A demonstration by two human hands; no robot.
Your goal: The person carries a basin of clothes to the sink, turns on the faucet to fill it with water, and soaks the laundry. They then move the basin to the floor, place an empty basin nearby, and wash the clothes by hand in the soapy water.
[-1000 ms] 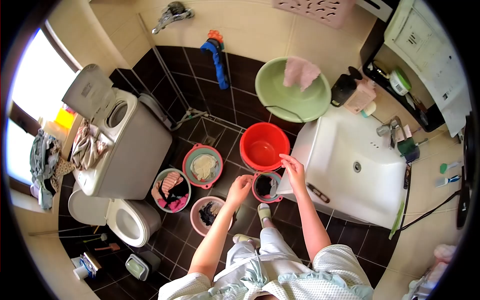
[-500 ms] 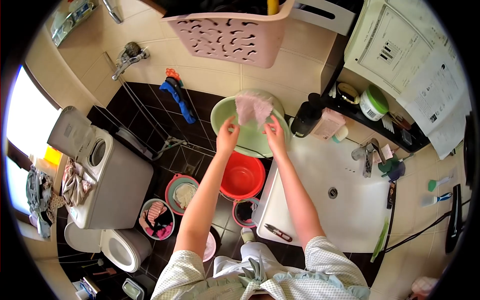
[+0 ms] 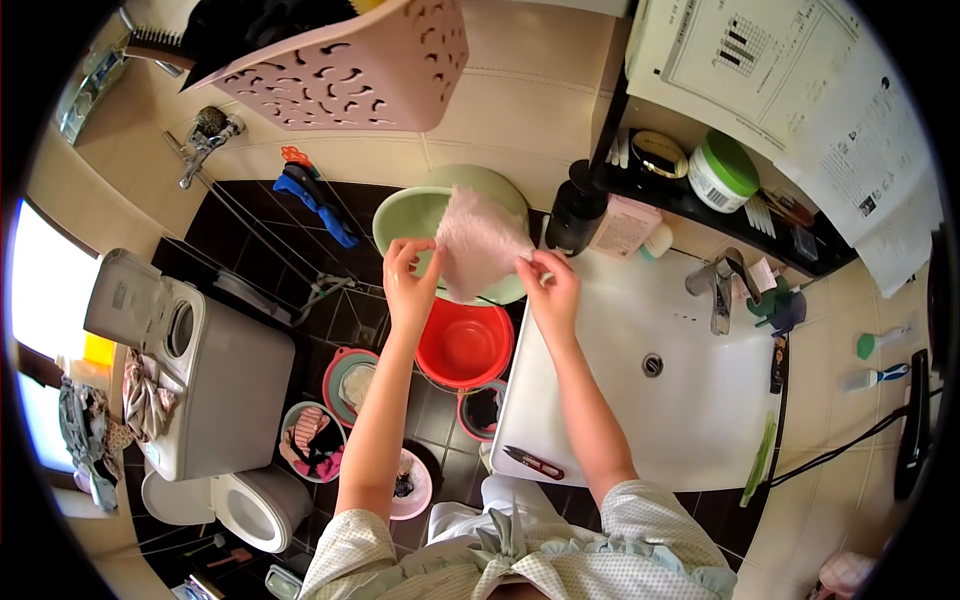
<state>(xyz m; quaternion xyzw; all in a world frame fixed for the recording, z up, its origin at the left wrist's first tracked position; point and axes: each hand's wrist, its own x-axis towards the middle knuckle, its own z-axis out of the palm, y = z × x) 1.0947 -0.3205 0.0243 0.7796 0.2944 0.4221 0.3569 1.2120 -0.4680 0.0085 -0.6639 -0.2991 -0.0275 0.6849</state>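
A fluffy pink cloth is stretched between my two hands, over the front of a light green basin. My left hand pinches its left edge with thumb and forefinger. At the lower right corner, my right hand grips the cloth in the same way. A red basin stands below, between my forearms. The cloth hides part of the green basin's inside.
To the right is a white sink with a tap and red-handled snips on its edge. A pink basket juts out above. Buckets of laundry, a washing machine and a toilet stand to the left.
The cloth was bunched at the back of the green basin; now it is spread wider and nearer to me. My hands now hold its edges. The view has shifted slightly.
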